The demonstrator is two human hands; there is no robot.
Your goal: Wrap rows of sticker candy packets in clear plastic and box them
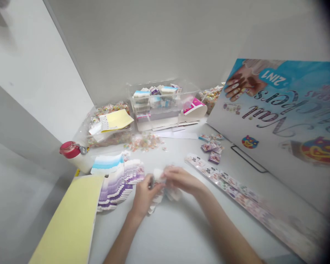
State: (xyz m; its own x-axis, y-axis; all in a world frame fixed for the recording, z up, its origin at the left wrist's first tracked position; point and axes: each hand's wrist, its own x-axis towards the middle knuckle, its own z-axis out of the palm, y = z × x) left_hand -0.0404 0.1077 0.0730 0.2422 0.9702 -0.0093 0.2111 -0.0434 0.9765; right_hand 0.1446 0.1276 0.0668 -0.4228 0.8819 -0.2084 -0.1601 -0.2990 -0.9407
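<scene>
White paper bundle point(157, 187) at centre, pinched by curled left hand point(145, 196) and right hand point(183, 179) | purple-edged card fan point(117, 185) just left | sticker strip point(217, 176) right | clear plastic bin point(156, 117) far, upper centre

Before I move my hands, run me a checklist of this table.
1. Left hand and right hand both on the small white bundle: ok.
2. Print on the bundle readable: cannot tell, the fingers cover most of it.
3. Fanned purple-and-white cards lying together left of the left hand: ok.
4. Loose coloured pieces all inside the clear bag: not ok, some lie on the table outside it.
5. Printed strip of stickers apart from the right hand: ok.
</scene>
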